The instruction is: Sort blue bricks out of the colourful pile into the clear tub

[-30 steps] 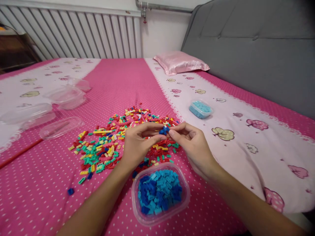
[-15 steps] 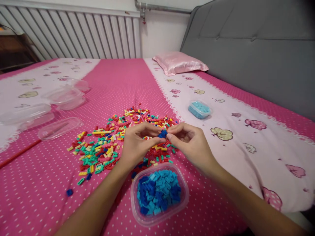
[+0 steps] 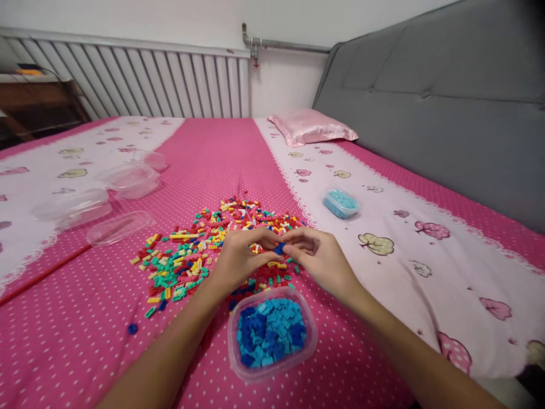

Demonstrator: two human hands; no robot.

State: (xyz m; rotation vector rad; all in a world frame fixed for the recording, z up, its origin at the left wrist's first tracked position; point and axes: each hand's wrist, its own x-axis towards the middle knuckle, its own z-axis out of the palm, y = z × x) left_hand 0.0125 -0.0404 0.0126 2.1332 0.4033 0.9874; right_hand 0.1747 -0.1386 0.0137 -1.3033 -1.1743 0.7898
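With your left hand (image 3: 244, 258) and right hand (image 3: 320, 260) pinched closed on the dark-blue building bricks (image 3: 280, 248) above the multicoloured brick pile (image 3: 192, 262), steady them using light, even fingertip pressure.

Left fingers (image 3: 259, 234) and right fingers (image 3: 298, 254) pinch a blue piece (image 3: 279, 248) beyond a clear tub (image 3: 310, 332)

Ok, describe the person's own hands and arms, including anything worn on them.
The left hand and right hand are gloveless, with no ring showing on the visible fingers. The left forearm and right forearm are bare as far as the picture reaches: no sleeve, watch, bracelet or marking can be made out.
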